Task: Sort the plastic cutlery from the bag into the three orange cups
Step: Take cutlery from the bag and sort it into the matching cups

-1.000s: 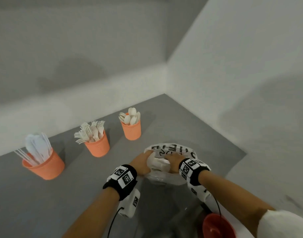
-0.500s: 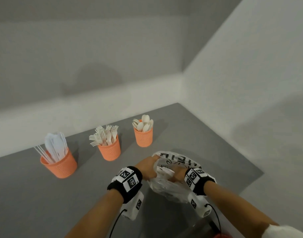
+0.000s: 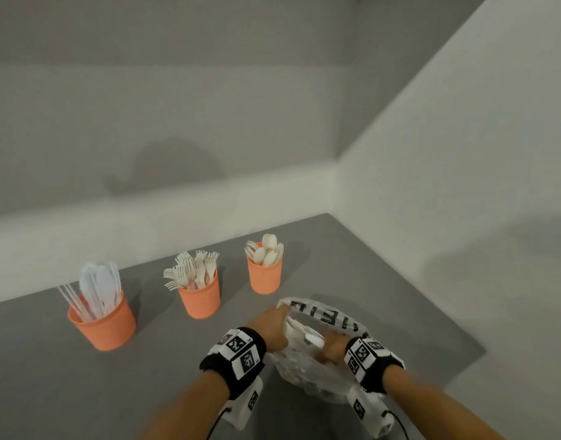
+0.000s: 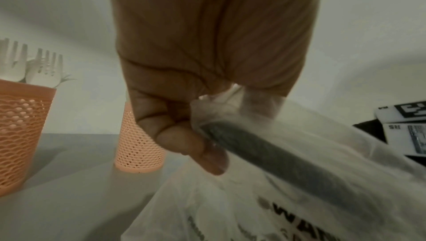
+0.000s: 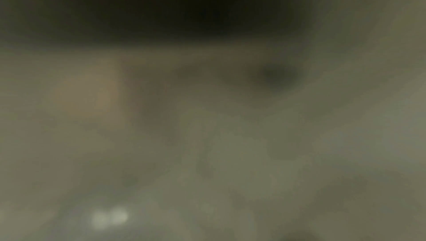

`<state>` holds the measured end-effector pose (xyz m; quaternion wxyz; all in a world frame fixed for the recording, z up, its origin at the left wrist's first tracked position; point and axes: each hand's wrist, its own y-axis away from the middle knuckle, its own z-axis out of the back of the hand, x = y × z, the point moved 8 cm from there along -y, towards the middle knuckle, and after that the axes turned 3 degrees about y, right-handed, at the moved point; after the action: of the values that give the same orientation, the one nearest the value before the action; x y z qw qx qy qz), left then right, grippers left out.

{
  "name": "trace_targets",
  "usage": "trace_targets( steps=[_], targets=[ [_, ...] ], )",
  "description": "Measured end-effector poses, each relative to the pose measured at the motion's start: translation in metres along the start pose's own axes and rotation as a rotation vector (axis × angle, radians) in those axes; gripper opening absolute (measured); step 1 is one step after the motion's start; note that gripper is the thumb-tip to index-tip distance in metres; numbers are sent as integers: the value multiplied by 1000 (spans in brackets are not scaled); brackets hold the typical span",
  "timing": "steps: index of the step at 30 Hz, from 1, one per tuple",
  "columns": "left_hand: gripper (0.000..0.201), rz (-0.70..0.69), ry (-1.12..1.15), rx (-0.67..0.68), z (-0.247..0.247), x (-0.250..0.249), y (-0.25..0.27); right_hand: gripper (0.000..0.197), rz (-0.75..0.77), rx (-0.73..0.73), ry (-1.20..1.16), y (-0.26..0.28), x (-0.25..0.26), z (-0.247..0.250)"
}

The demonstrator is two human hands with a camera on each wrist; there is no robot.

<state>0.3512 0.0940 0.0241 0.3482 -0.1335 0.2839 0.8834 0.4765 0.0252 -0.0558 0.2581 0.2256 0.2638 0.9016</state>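
Three orange mesh cups stand in a row on the grey table: one with knives point(image 3: 102, 322), one with forks point(image 3: 199, 296), one with spoons point(image 3: 264, 276). In front of them lies a thin white plastic bag point(image 3: 323, 360) with black lettering. My left hand point(image 3: 277, 322) pinches the bag's left rim and holds the mouth apart; the left wrist view shows its fingers point(image 4: 184, 141) curled on the bunched plastic point(image 4: 230, 102). My right hand point(image 3: 333, 347) is plunged into the bag, its fingers hidden. A white cutlery piece point(image 3: 314, 339) shows beside it. The right wrist view is a dim blur.
The table point(image 3: 50, 376) sits in a corner, with white walls behind the cups and along the right side. Its right edge point(image 3: 457, 338) runs close to the bag. In the left wrist view the fork cup point(image 4: 20, 126) and spoon cup point(image 4: 138, 144) stand left of my hand.
My right hand has gone from the bag's top down into the bag. The left hand keeps its hold on the rim. My head view has swung left, so the cups sit further right.
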Motion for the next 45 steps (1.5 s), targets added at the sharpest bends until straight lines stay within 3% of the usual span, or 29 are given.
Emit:
trace_targets(
  steps=[6, 19, 24, 26, 29, 32, 33, 36, 38, 40, 42, 45],
  targets=[
    [65, 40, 5, -36, 3, 10, 1, 64, 53, -39, 31, 3, 6, 8],
    [59, 0, 192, -106, 3, 5, -4, 16, 251, -206, -172, 26, 21, 37],
    [57, -22, 341, -209, 5, -5, -11, 22, 354, -311, -579, 50, 32, 80],
    [55, -70, 464, -171, 4, -11, -11, 26, 386, -358, -750, 63, 35, 101],
    [38, -144, 550, -207, 13, -14, -3, 30, 437, -433, -1010, 83, 42, 136],
    [19, -122, 787, -392, 36, 3, 17, 32, 506, -493, -1244, 100, 56, 164],
    [22, -81, 949, -383, 37, 12, 24, 31, 531, -497, -1308, 104, 65, 169],
    [40, 81, 1596, -116, 10, 24, 39, 30, 624, -458, -1437, 111, 100, 167],
    [53, 172, 1838, -33, -6, 31, 46, 31, 646, -443, -1426, 108, 127, 154],
    [56, 193, 1998, -68, -5, 39, 51, 28, 664, -442, -1354, 103, 153, 132],
    [46, 150, 2117, -140, 9, 45, 58, 23, 649, -414, -1319, 97, 175, 104],
    [38, 119, 2076, -199, 22, 55, 67, 19, 552, -362, -1409, 83, 192, 69]
  ],
)
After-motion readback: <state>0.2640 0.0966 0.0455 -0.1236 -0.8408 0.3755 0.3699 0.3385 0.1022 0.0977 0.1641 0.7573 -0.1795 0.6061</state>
